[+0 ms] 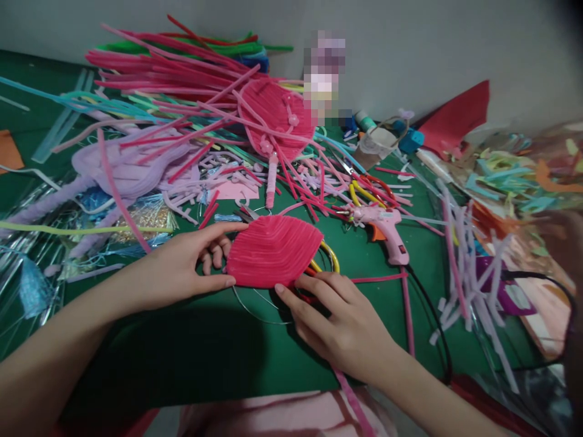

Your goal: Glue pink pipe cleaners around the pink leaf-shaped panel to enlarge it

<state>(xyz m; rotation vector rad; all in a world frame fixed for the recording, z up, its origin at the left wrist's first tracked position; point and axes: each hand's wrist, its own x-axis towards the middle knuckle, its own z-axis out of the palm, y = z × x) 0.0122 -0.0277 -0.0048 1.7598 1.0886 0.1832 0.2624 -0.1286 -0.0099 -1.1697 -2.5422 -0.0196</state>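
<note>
A flat pink piece made of pipe cleaners laid side by side [272, 250] lies on the green table [218, 352]. My left hand [191, 267] grips its left edge, thumb below and index finger along the top. My right hand [332, 321] rests at its lower right edge, fingertips touching the piece, fingers partly stretched. A thin wire loop [259, 312] shows beneath it. Scissors with yellow and red handles [328, 258] peek out under the piece's right side.
A pink glue gun [387, 230] with a black cord lies to the right. A second finished pink fan shape [276, 118] and heaps of pink, purple and green pipe cleaners [159, 79] fill the back. Cut purple pieces [464, 267] and coloured felt scraps [514, 176] crowd the right.
</note>
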